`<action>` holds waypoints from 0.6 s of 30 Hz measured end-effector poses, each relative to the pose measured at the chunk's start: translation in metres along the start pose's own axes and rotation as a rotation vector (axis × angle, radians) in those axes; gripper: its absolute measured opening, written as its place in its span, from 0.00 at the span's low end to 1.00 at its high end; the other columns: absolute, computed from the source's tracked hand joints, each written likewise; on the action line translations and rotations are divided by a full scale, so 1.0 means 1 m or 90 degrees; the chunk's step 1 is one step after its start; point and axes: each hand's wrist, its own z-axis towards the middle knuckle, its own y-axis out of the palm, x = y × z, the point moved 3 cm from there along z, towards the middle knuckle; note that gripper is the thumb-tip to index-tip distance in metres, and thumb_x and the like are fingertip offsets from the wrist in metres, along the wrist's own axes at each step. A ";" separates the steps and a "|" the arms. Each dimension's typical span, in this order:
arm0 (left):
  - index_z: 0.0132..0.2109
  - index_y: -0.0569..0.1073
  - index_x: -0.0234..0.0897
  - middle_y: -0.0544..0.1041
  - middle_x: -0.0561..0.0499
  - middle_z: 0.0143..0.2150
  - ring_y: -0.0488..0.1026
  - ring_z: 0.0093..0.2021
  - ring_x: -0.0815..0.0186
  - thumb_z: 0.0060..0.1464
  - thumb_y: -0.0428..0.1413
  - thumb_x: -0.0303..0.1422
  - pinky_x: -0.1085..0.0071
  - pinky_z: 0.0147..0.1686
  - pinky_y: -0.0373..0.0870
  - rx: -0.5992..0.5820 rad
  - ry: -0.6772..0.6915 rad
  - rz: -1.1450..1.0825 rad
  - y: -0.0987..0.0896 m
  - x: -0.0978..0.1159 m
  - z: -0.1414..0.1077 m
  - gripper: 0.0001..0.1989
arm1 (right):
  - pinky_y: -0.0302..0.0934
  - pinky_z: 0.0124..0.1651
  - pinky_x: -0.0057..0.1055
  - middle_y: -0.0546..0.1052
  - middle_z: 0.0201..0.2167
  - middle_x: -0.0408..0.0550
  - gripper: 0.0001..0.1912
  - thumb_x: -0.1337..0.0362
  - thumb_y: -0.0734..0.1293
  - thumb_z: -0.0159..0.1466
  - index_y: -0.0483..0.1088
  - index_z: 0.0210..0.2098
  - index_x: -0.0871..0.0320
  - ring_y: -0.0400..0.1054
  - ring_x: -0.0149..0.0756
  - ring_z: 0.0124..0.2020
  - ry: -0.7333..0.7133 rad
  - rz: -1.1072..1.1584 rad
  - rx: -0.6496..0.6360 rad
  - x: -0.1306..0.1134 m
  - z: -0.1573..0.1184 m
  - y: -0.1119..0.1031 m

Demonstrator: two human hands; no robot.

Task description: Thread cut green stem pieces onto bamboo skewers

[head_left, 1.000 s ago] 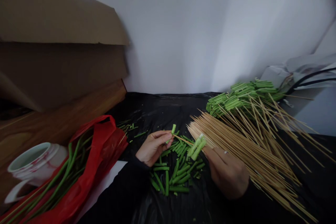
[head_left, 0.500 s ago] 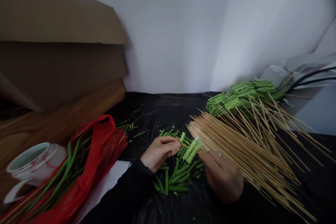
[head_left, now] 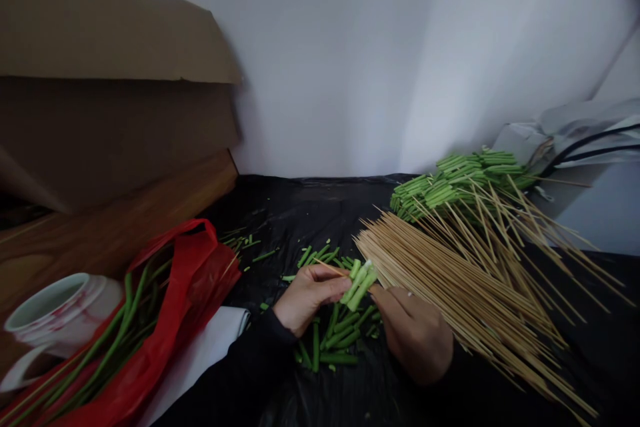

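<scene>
Between my two hands is a wooden skewer with several short green stalk pieces [head_left: 361, 285] threaded side by side on it. My left hand [head_left: 313, 293] pinches the leftmost piece near the skewer's tip, which pokes out to the left over my fingers. My right hand [head_left: 417, 333] is closed around the skewer just right of the pieces; the rest of the skewer is hidden by that hand. Loose cut green stalk pieces [head_left: 340, 340] lie on the black plastic sheet [head_left: 310, 203] below and behind my hands.
Bare wooden skewers [head_left: 450, 280] lie in a large bundle to the right. Behind them is a pile of filled green skewers [head_left: 460, 180]. On the left are a red plastic bag [head_left: 193, 260] with long green stalks, a white mug [head_left: 75, 313] and a cardboard box [head_left: 125, 107].
My hands have come closer together. The leftmost piece, apart from the others before, now sits against them on the skewer, and the tip sticks out farther left.
</scene>
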 end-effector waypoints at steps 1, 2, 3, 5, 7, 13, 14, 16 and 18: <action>0.33 0.81 0.32 0.80 0.49 0.30 0.73 0.29 0.71 0.34 0.71 0.35 0.75 0.33 0.68 -0.003 -0.001 0.004 0.001 -0.001 0.000 0.16 | 0.55 0.27 0.29 0.70 0.22 0.45 0.15 0.72 0.56 0.67 0.73 0.43 0.66 0.64 0.29 0.21 -0.004 -0.003 -0.002 -0.001 0.000 0.000; 0.33 0.81 0.32 0.80 0.49 0.30 0.73 0.29 0.71 0.34 0.71 0.35 0.75 0.32 0.68 -0.005 0.002 0.008 0.002 -0.001 0.000 0.16 | 0.55 0.26 0.29 0.70 0.22 0.45 0.15 0.72 0.56 0.67 0.73 0.42 0.66 0.64 0.29 0.21 -0.007 -0.007 -0.006 0.000 0.001 0.000; 0.33 0.81 0.32 0.80 0.48 0.30 0.73 0.29 0.71 0.34 0.71 0.35 0.75 0.32 0.68 -0.006 0.007 0.013 0.003 0.000 0.000 0.16 | 0.55 0.26 0.29 0.70 0.22 0.45 0.15 0.72 0.56 0.67 0.74 0.42 0.66 0.64 0.29 0.21 -0.008 -0.012 -0.008 0.000 0.002 0.000; 0.34 0.81 0.32 0.80 0.47 0.33 0.74 0.31 0.70 0.35 0.71 0.36 0.75 0.34 0.69 0.000 0.025 0.025 0.001 0.005 0.000 0.17 | 0.56 0.27 0.28 0.71 0.22 0.45 0.15 0.72 0.56 0.67 0.73 0.43 0.65 0.65 0.30 0.22 -0.006 -0.022 -0.003 0.005 0.003 -0.002; 0.37 0.81 0.33 0.81 0.45 0.35 0.75 0.34 0.67 0.36 0.70 0.37 0.74 0.37 0.69 0.025 0.048 0.025 -0.006 0.013 0.001 0.18 | 0.58 0.30 0.28 0.74 0.25 0.47 0.14 0.73 0.57 0.67 0.73 0.44 0.64 0.67 0.30 0.24 0.010 -0.032 0.020 0.015 0.006 -0.007; 0.36 0.81 0.34 0.81 0.46 0.33 0.75 0.34 0.65 0.41 0.67 0.38 0.72 0.37 0.69 0.197 0.218 0.144 -0.042 0.037 0.011 0.15 | 0.60 0.36 0.27 0.77 0.30 0.48 0.09 0.72 0.62 0.65 0.73 0.42 0.63 0.70 0.31 0.29 0.051 -0.072 0.081 0.042 0.008 -0.020; 0.35 0.81 0.34 0.81 0.46 0.33 0.75 0.34 0.64 0.41 0.67 0.37 0.71 0.38 0.69 0.209 0.246 0.201 -0.044 0.038 0.012 0.14 | 0.60 0.35 0.27 0.77 0.30 0.48 0.09 0.72 0.62 0.65 0.73 0.42 0.63 0.69 0.31 0.28 0.047 -0.076 0.078 0.043 0.008 -0.020; 0.33 0.82 0.35 0.82 0.46 0.34 0.75 0.35 0.62 0.43 0.65 0.36 0.70 0.38 0.69 0.209 0.282 0.308 -0.045 0.039 0.014 0.10 | 0.59 0.34 0.27 0.77 0.28 0.47 0.09 0.71 0.62 0.66 0.73 0.42 0.63 0.69 0.31 0.27 0.042 -0.081 0.065 0.043 0.008 -0.020; 0.33 0.82 0.35 0.82 0.46 0.34 0.76 0.35 0.60 0.46 0.63 0.35 0.69 0.39 0.69 0.193 0.295 0.382 -0.045 0.039 0.014 0.09 | 0.58 0.33 0.27 0.76 0.27 0.46 0.09 0.71 0.61 0.66 0.73 0.42 0.62 0.69 0.30 0.27 0.043 -0.089 0.055 0.042 0.007 -0.020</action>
